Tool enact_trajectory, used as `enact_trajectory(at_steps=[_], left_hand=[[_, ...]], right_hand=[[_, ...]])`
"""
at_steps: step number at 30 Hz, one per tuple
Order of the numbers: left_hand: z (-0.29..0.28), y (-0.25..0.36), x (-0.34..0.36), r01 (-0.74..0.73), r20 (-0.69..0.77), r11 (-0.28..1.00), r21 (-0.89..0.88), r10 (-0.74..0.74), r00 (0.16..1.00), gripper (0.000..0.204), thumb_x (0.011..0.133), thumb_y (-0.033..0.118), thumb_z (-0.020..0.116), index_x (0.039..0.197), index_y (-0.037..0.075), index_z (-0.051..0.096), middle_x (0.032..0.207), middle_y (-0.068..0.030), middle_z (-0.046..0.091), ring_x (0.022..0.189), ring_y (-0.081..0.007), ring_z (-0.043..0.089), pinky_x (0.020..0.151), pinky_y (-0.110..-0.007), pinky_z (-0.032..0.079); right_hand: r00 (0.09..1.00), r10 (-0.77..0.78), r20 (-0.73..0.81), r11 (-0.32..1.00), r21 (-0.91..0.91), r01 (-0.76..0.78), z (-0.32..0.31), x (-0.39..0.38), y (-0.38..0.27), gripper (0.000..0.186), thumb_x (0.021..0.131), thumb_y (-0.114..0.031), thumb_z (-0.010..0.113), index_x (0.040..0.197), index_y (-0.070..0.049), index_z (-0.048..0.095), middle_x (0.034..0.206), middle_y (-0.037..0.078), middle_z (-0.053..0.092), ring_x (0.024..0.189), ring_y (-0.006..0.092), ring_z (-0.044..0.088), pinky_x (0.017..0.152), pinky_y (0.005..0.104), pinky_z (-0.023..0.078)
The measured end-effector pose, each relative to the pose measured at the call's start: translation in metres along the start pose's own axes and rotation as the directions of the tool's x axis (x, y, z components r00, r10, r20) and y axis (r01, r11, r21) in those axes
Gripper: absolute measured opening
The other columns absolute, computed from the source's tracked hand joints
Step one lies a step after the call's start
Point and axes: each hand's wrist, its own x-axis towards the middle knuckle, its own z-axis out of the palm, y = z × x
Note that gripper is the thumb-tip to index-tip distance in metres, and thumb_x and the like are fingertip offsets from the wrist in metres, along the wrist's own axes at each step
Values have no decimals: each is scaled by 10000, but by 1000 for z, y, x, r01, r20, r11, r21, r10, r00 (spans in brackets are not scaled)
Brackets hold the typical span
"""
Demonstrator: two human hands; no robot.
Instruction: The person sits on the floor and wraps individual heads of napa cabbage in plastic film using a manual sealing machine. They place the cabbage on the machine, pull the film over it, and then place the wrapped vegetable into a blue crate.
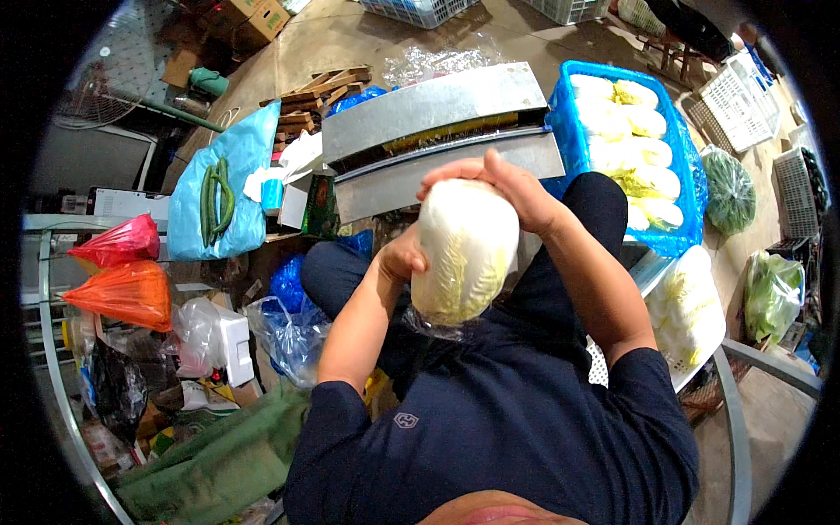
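A pale napa cabbage (464,249) wrapped in clear film stands upright in front of my chest, over my lap. My right hand (499,184) lies over its top end, fingers curled across it. My left hand (401,256) grips its left side, partly hidden behind it. Loose clear film (435,325) hangs at the cabbage's lower end. Just beyond it stands a metal film-wrapping machine (437,131) with a slanted grey top.
A blue crate (569,131) of wrapped cabbages sits at the right of the machine. More cabbages lie in a white crate (691,315) by my right elbow. Red and orange bags (122,271), a blue bag with green vegetables (219,197) and clutter fill the left.
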Motion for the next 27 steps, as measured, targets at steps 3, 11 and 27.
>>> enact_trajectory(at_steps=[3,11,27], left_hand=[[2,-5,-9,-200,-145,976,82,210,967,1272,559,602,925,1531,38,329,1498,-192,469,1329,-356,523,1101,-500,456],[-5,41,7,-597,-273,799,65,590,760,1105,687,682,793,1486,35,389,1422,-172,545,1284,-339,564,1034,-541,521],[-2,42,-9,-710,-472,656,256,726,501,1100,612,582,911,1461,82,422,1381,-72,548,1260,-256,569,1028,-453,549]], right_hand=[[891,84,-445,973,-157,-171,6,-16,23,934,977,-756,189,1421,-3,516,1391,158,582,1303,260,533,1124,411,373],[829,92,-552,987,160,-3,4,-50,60,873,963,-778,227,1320,-78,607,1264,92,654,1224,229,561,1009,404,418],[504,-214,-837,956,-74,283,43,3,55,141,1013,-227,629,985,-89,633,893,-14,640,786,79,566,709,251,457]])
